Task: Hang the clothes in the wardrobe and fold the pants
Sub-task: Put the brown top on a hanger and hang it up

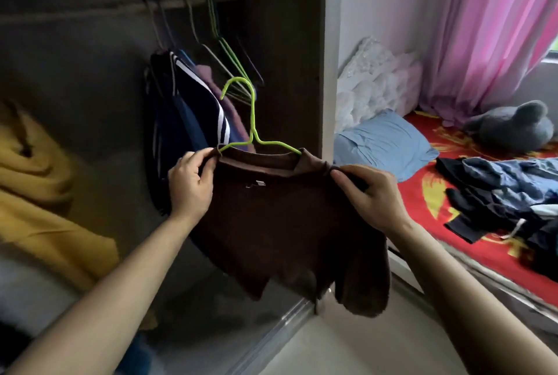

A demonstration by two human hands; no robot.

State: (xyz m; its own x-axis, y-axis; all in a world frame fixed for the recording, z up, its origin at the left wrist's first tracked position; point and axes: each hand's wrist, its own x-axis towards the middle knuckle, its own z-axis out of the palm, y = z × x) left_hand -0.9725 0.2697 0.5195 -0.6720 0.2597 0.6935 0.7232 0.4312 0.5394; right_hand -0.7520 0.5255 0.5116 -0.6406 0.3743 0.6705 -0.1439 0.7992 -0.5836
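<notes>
While it hangs on a green hanger, the brown shirt is held up between both hands in front of the open wardrobe. The left hand pinches the shirt's left shoulder with curled fingers and thumb, and the right hand grips the right shoulder the same way. The hanger's hook stands upright, well below the rail. On that rail hang a dark striped garment and several empty hangers. To the right, a pile of dark clothes lies on the bed.
</notes>
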